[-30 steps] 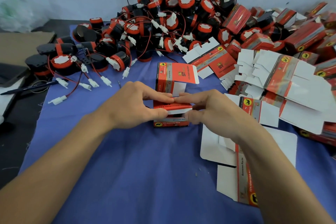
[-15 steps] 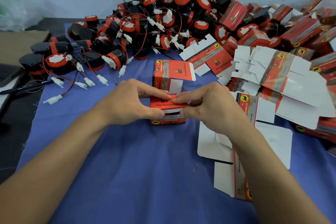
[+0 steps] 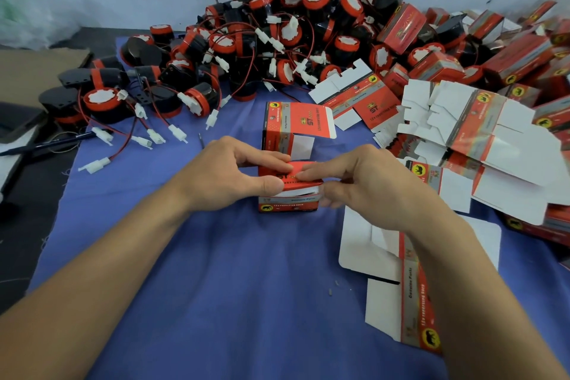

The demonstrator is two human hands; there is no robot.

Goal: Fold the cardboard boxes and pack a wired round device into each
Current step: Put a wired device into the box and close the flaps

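Observation:
A small red cardboard box (image 3: 288, 205) stands on the blue cloth (image 3: 216, 271) in the middle. My left hand (image 3: 228, 174) grips its left side, forefinger on the red top flap and thumb at the front. From the right, my right hand (image 3: 361, 180) pinches the same flap, which lies almost flat over the box with a white strip showing under it. What is inside the box is hidden. Just behind stands a second red box (image 3: 282, 129) with its lid flap raised. A big heap of red-and-black wired round devices (image 3: 277, 31) fills the back.
Flat unfolded box blanks (image 3: 481, 133) lie stacked at the right, and one more blank (image 3: 401, 302) lies under my right forearm. Packed red boxes (image 3: 512, 52) pile up at the far right. Loose devices with white plugs (image 3: 105, 102) spread at the left beside brown cardboard (image 3: 30, 74).
The red top flap has come down further over the box, and the white gap beneath it has narrowed. Both hands stay on the box.

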